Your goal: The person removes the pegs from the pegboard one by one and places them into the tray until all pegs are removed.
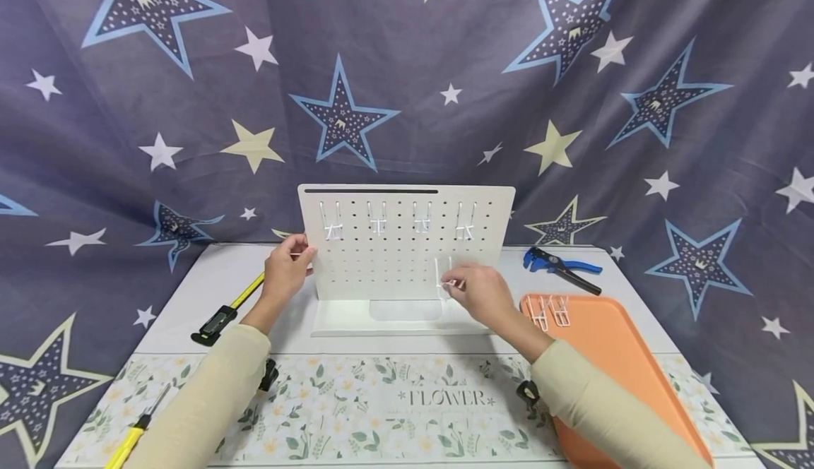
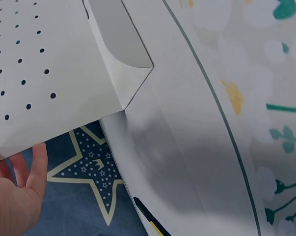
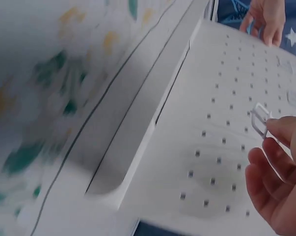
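A white pegboard (image 1: 381, 265) stands upright on its base in the head view. My left hand (image 1: 287, 271) grips its left edge; in the left wrist view, fingers (image 2: 37, 167) curl behind that edge. My right hand (image 1: 485, 292) is in front of the board's lower right part. Its thumb and fingers pinch a white wire hook (image 3: 257, 122), close to the perforated face; whether the hook sits in any hole I cannot tell. Several like hooks, such as one at the upper left (image 1: 333, 231), hang in a row along the top holes.
At right lies an orange tray (image 1: 610, 356) with more white wire hooks (image 1: 559, 311) at its far left corner. Behind it is a blue-and-black wire stripper (image 1: 562, 268). A black-and-yellow utility knife (image 1: 216, 324) and a yellow-handled screwdriver (image 1: 130, 441) lie at left. A starry curtain (image 1: 407, 123) hangs behind.
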Action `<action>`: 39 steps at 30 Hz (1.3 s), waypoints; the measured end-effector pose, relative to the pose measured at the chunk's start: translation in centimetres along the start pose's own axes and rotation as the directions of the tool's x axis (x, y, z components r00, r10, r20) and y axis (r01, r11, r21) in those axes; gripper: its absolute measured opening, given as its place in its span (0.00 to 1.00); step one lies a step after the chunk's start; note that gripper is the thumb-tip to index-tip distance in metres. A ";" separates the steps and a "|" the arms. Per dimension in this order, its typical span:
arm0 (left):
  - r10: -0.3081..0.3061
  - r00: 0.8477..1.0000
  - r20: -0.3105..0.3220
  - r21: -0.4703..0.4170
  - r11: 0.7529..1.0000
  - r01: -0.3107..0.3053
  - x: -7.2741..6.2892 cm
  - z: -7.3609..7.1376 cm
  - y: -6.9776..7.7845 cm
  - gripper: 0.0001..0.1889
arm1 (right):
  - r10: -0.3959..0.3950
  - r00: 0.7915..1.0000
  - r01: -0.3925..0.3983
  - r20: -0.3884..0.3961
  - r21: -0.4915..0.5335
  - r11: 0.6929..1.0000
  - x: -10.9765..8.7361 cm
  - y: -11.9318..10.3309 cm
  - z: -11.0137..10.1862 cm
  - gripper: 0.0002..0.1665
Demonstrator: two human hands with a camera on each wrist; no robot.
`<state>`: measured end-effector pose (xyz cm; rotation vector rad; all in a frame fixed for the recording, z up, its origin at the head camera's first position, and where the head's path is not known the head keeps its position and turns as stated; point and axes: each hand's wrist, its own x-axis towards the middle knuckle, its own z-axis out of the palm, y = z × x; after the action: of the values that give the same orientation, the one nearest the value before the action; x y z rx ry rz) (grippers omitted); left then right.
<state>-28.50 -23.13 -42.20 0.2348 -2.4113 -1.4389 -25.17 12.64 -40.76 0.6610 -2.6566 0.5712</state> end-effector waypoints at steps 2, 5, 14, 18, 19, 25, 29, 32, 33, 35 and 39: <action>0.000 1.000 -0.003 -0.001 1.000 0.000 0.0 0.0 0.0 0.11 | 0.015 1.000 -0.015 0.021 0.008 1.000 -0.4 0.9 -0.7 0.04; -0.004 1.000 -0.001 -0.004 1.000 0.004 0.1 0.0 0.0 0.11 | 0.051 0.997 -0.052 0.056 0.008 0.999 -1.0 2.3 -1.7 0.04; -0.012 1.000 0.009 0.000 1.000 0.012 0.2 0.0 -0.1 0.11 | 0.127 0.986 -0.128 0.107 0.001 0.992 -2.2 6.4 -5.1 0.05; -0.011 1.000 0.010 0.009 1.000 0.011 0.1 0.0 -0.1 0.11 | 0.163 0.980 -0.163 0.113 -0.005 0.987 -2.6 8.1 -6.7 0.06; -0.009 1.000 0.011 0.010 1.000 0.009 0.1 0.0 -0.1 0.11 | 0.172 0.978 -0.172 0.119 -0.010 0.985 -2.6 8.5 -7.0 0.06; -0.001 1.000 0.009 0.008 1.000 0.000 0.1 0.0 0.0 0.11 | 0.200 0.971 -0.193 0.130 -0.065 0.979 -3.2 11.0 -8.8 0.06; 0.002 1.000 0.010 0.002 1.000 -0.002 0.1 -0.1 0.0 0.11 | 0.200 0.973 -0.190 0.117 -0.086 0.978 -3.6 12.8 -9.8 0.05; 0.002 1.000 0.013 0.002 1.000 -0.002 0.1 -0.1 0.1 0.11 | 0.196 0.973 -0.186 0.118 -0.088 0.978 -4.0 14.1 -10.5 0.04; 0.002 1.000 0.014 0.004 1.000 -0.002 0.1 0.0 0.1 0.11 | 0.196 0.974 -0.186 0.118 -0.089 0.978 -4.2 14.5 -10.7 0.04; 0.001 1.000 0.012 0.009 1.000 -0.002 0.1 0.0 0.0 0.11 | 0.203 0.972 -0.192 0.121 -0.090 0.977 -4.6 15.3 -11.0 0.04; -0.001 1.000 0.010 0.028 1.000 0.001 0.1 0.0 0.0 0.12 | 0.227 0.964 -0.215 0.137 -0.102 0.971 -5.6 17.1 -11.4 0.05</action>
<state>-28.63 -23.16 -42.23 0.2361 -2.4410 -1.4111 -26.55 33.71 -38.37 0.3976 -2.8994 0.4782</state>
